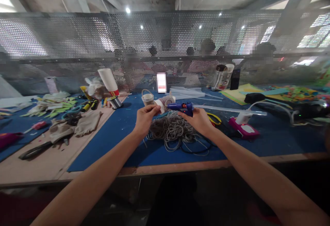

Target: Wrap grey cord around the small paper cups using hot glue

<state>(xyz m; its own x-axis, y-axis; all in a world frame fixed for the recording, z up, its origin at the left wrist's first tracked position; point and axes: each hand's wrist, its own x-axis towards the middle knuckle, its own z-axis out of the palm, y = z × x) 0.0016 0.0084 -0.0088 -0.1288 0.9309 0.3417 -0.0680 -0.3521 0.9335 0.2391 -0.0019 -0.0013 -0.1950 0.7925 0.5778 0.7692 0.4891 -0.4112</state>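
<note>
My left hand (144, 119) is closed on a white paper cup (161, 105), which lies on its side in the air and is partly wound with cord. In my right hand (201, 120) is a blue hot glue gun (177, 106), its nozzle at the cup's side. A long clear glue stick (232, 110) sticks out of the gun's back. Beneath both hands lies a tangled heap of grey cord (174, 130). Just behind my left hand stands a small cup with a handle (147, 99), its side pale and wrapped-looking.
Left are a leaning stack of paper cups (106, 80), a metal can (114, 103) and work gloves (88, 123). To the right sit yellow-handled scissors (214, 118), a pink power socket (243, 130) and a bottle (219, 77). A perforated metal screen (154, 30) rises behind, people beyond it.
</note>
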